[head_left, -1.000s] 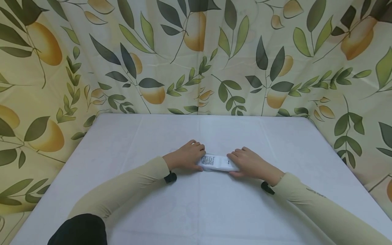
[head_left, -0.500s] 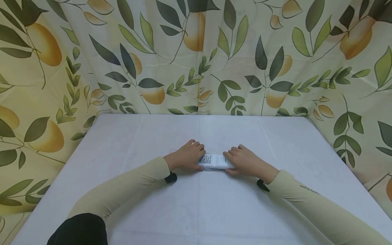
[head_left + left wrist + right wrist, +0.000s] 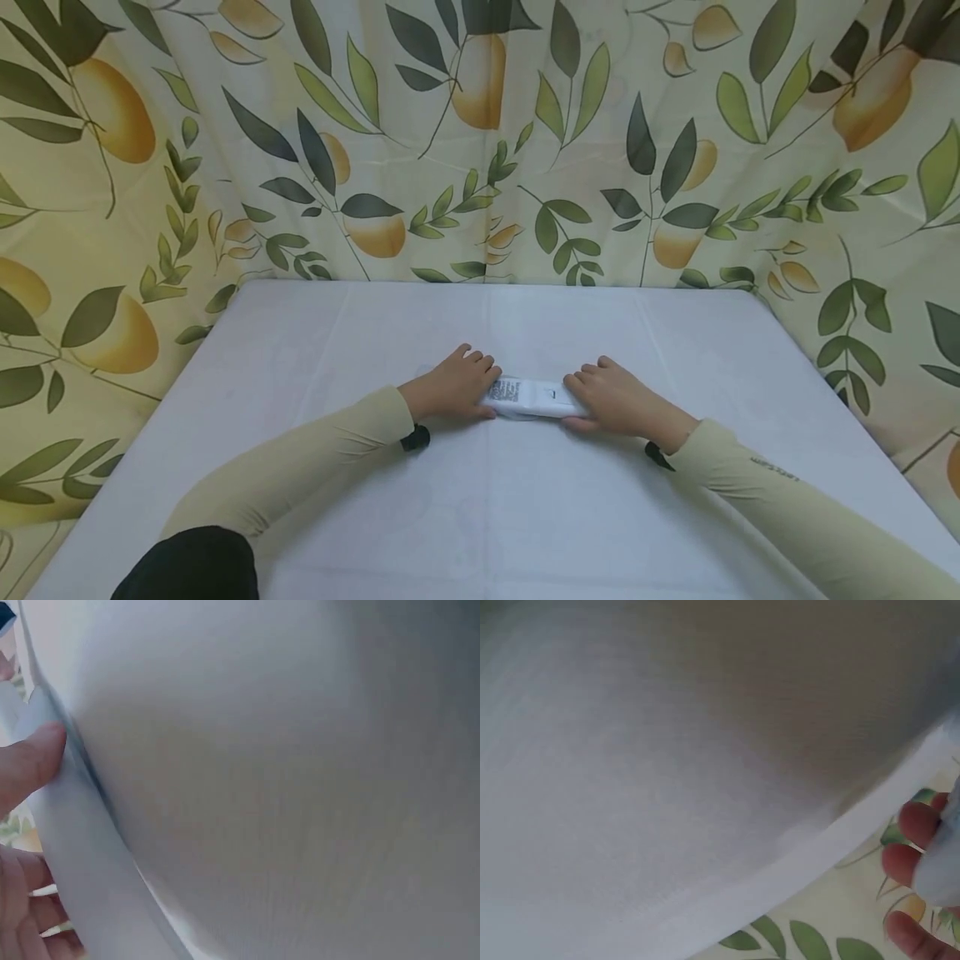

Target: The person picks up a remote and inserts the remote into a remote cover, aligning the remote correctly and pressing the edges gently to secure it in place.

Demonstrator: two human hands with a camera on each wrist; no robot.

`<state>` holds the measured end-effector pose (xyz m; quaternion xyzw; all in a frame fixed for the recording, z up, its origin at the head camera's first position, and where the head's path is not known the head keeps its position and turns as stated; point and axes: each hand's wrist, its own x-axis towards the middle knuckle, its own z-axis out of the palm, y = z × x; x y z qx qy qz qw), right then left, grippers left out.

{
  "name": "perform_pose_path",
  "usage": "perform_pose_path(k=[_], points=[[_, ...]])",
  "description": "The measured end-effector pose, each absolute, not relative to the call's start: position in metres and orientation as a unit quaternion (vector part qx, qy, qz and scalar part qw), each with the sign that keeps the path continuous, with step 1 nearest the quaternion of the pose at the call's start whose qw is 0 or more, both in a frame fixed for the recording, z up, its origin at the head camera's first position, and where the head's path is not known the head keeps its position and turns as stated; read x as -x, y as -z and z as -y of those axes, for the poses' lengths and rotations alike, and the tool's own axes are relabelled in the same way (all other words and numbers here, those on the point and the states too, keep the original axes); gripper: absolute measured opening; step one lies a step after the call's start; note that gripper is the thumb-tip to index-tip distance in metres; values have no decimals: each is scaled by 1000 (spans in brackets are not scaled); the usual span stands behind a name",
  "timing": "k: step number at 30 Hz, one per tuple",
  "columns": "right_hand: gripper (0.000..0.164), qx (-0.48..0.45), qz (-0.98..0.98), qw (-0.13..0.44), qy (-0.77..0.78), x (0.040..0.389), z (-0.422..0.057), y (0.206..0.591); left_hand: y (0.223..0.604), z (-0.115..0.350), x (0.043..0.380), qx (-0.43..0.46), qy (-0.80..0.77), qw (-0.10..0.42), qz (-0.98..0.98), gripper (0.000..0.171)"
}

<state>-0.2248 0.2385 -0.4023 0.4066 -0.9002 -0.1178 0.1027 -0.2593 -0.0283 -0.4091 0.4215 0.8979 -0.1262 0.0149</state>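
A small, white, soft-looking packet (image 3: 534, 398) with a block of dark print lies crosswise between both hands over the middle of the table. Its left end is gripped by my left hand (image 3: 453, 386), thumb on the near side and fingers on the far side. My right hand (image 3: 618, 400) holds the other end in the same way, hiding that end. In the left wrist view the left thumb (image 3: 37, 757) presses on the packet's pale side. The right wrist view shows fingertips (image 3: 902, 864) curled about the packet (image 3: 939, 874) at the edge.
A white cloth covers the table (image 3: 360, 500). Behind it hangs a curtain (image 3: 480, 167) printed with fruit and leaves. Black wrist bands (image 3: 416, 437) sit below the sleeves, and a dark rounded shape (image 3: 187, 567) fills the lower left corner.
My right hand first shifted left, covering more of the packet, then came back right, so more of the packet's face shows again. The left hand has stayed nearly still.
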Motion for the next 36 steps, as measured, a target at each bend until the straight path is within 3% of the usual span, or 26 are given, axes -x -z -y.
perform_pose_path(k=[5, 13, 17, 28, 36], points=[[51, -389, 900, 168, 103, 225, -238, 394, 395, 34, 264, -422, 101, -42, -900, 64], [63, -356, 873, 329, 58, 231, -236, 375, 353, 42, 271, -420, 46, -201, -884, 60], [65, -355, 857, 372, 34, 234, -232, 366, 340, 46, 273, -421, 47, -253, -870, 61], [66, -375, 828, 416, 22, 234, -228, 347, 321, 51, 270, -471, 37, -300, -828, 64], [67, -354, 830, 430, 22, 234, -223, 343, 315, 46, 270, -457, 34, -326, -827, 61]])
